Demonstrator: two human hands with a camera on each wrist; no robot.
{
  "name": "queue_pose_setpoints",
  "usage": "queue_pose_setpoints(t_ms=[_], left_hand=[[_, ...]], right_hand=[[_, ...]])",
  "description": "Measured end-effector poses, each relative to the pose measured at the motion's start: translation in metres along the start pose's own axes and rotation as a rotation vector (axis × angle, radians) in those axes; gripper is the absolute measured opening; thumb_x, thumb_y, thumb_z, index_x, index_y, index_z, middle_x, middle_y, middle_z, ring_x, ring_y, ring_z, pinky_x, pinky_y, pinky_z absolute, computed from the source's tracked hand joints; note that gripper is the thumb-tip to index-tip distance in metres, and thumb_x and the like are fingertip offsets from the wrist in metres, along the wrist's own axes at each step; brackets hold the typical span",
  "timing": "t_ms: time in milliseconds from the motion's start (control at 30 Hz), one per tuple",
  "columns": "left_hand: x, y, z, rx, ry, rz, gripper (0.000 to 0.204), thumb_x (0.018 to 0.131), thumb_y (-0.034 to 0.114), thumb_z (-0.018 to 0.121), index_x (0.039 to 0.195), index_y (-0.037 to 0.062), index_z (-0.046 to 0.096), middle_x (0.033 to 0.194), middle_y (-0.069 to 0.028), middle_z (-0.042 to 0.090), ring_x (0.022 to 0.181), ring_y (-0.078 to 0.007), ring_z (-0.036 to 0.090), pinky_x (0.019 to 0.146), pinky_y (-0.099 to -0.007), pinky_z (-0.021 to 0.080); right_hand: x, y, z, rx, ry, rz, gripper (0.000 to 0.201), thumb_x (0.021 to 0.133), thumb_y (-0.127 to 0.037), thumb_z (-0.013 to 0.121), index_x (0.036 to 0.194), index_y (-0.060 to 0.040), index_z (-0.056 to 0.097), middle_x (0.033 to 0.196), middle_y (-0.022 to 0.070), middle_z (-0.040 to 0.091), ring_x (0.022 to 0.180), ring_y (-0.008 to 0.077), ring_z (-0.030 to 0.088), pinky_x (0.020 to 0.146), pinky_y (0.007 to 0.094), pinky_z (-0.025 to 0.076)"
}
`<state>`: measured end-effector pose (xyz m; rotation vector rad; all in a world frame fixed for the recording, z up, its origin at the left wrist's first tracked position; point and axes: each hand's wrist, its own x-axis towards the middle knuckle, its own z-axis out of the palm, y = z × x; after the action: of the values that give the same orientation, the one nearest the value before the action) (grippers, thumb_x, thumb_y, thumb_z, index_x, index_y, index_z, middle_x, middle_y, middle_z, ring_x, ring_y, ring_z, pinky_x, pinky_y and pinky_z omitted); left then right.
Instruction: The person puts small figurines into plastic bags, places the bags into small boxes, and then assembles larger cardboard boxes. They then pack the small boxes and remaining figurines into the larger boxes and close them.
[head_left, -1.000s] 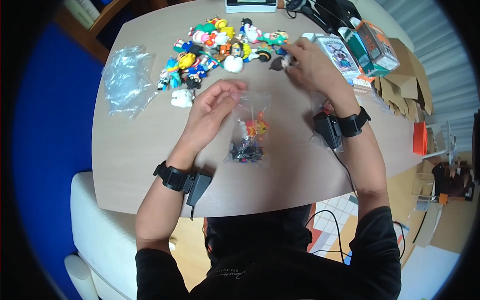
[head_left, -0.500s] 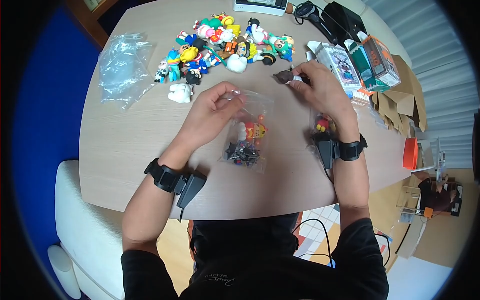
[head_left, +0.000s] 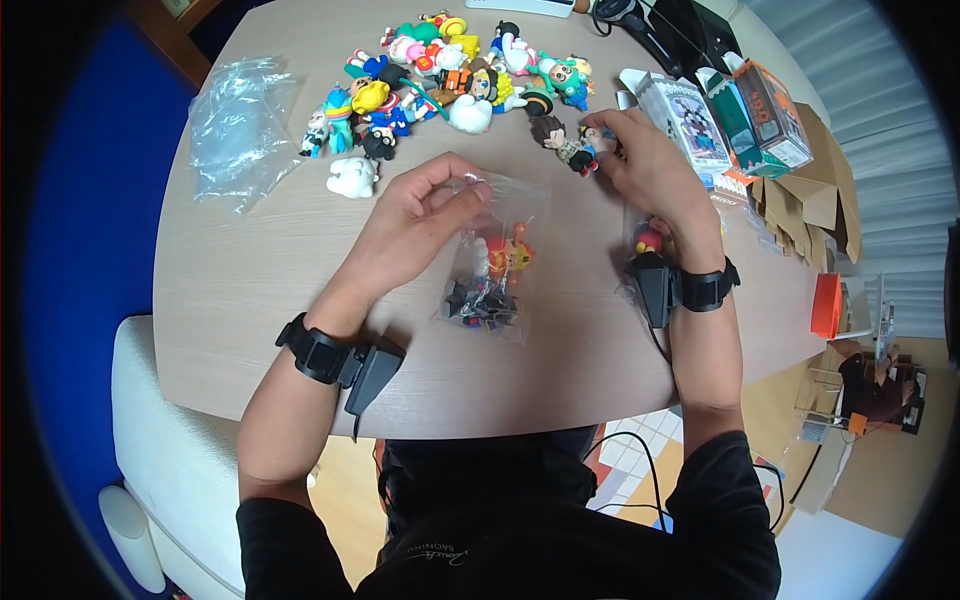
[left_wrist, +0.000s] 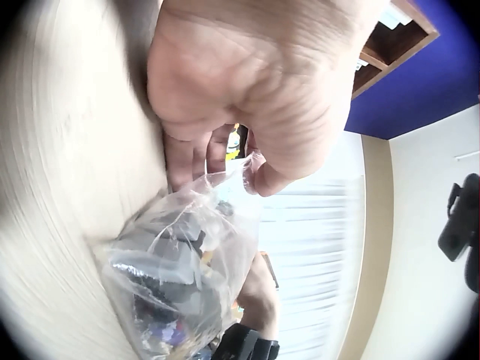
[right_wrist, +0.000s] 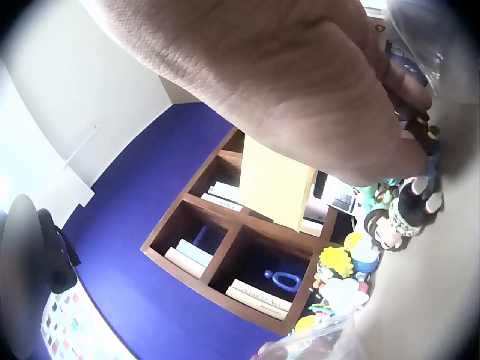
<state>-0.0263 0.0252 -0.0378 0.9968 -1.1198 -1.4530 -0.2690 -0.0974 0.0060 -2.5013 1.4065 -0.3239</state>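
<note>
My left hand [head_left: 425,215] pinches the top edge of a clear plastic bag [head_left: 525,205]. Inside it are a red-and-yellow figurine [head_left: 517,252] and dark pieces [head_left: 475,305] at the bottom. In the left wrist view, the bag's film [left_wrist: 236,180] is caught between thumb and fingers. My right hand [head_left: 655,165] has its thumb and fingers around a small blue-and-white figurine [head_left: 600,138], mostly hidden by the fingers. Just left of those fingertips lies a brown-haired figurine [head_left: 560,143]; the right wrist view shows its face and shoes [right_wrist: 397,217].
Behind the hands spreads a pile of colourful figurines [head_left: 440,90]. An empty clear bag [head_left: 240,125] lies at the left. Opened boxes [head_left: 690,125] and torn cardboard [head_left: 815,180] sit at the right. Another bag with a red figurine [head_left: 650,238] lies under the right wrist.
The brown-haired figurine, earlier seen from behind at the right fingertips, now lies face up beside them, and a blue-and-white figurine shows in the fingers. The left hand keeps its grip on the bag.
</note>
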Motion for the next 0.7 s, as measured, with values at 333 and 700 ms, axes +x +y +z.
queue_pose_setpoints(t_ms=[333,700], left_hand=[[-0.006,0.008,0.002,0.038,-0.045,-0.036,0.017,0.099,0.016,0.058,0.111,0.005,0.061,0.104,0.0028,0.064,0.096,-0.003,0.057,0.084,-0.0206,0.046],[-0.009,0.002,0.007,0.019,-0.148,0.274,0.012,0.096,0.007,0.059,0.106,0.0014,0.063,0.129,-0.011,0.048,0.122,-0.0168,0.047,0.103,-0.0323,0.037]], right_hand=[[-0.003,-0.015,-0.026,0.228,0.033,0.038,0.041,0.085,-0.009,0.068,0.124,-0.0048,0.059,0.098,0.0086,0.064,0.087,0.0156,0.062,0.079,0.0282,0.048],[-0.019,-0.059,-0.016,1.06,-0.263,-0.082,0.031,0.092,-0.006,0.064,0.123,-0.0038,0.061,0.096,0.0021,0.066,0.08,0.0075,0.062,0.069,0.0215,0.049]])
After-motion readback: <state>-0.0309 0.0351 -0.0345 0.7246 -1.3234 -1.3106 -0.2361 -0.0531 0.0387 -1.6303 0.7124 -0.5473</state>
